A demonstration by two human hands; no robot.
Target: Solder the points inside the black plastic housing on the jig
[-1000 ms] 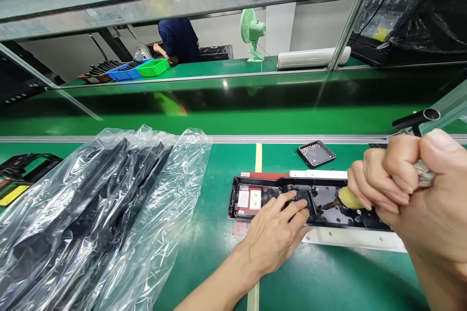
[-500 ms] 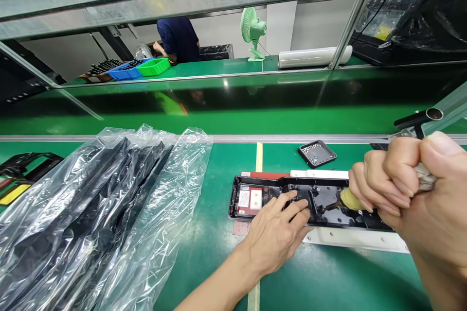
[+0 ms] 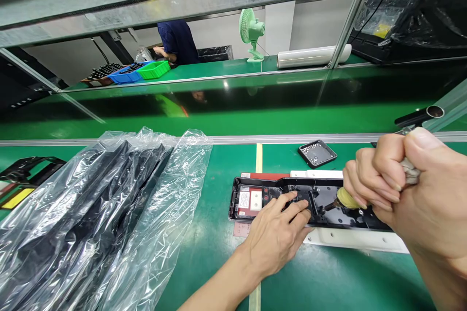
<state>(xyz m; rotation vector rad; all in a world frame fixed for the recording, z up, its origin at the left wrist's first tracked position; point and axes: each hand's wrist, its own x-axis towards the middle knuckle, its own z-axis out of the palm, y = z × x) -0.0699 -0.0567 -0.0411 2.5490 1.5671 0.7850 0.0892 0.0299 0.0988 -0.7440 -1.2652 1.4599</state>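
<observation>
Firmly, the right hand (image 3: 404, 180) is clenched around a hand tool with a yellow rounded nose and a dark thin bit (image 3: 346, 198). If I put the clock's centre at the tip of this bit, the right hand is near 2 o'clock. The tip reaches the floor of a long, shallow, black plastic shell (image 3: 324, 193); whether it sits in a screw, I cannot tell. So the shell lies below the grip and extends towards 9 o'clock from it.

The left hand (image 3: 277, 228), between 8 and 9 o'clock, grasps nothing: its fingers are spread, with the fingertips resting inside the shell, as if to steady it.

I judge that the step in hand is fastening at one point of the shell's floor. The next move seems to call for straight pressure along the tool, and for a shell that does not slide.

Further out, a white strip with small holes (image 3: 355, 239) lies by the shell at 4 o'clock, and a small black tray with shiny little pieces (image 3: 323, 156) at 12. At 9, well apart, clear plastic film covers long black parts (image 3: 105, 223).
</observation>
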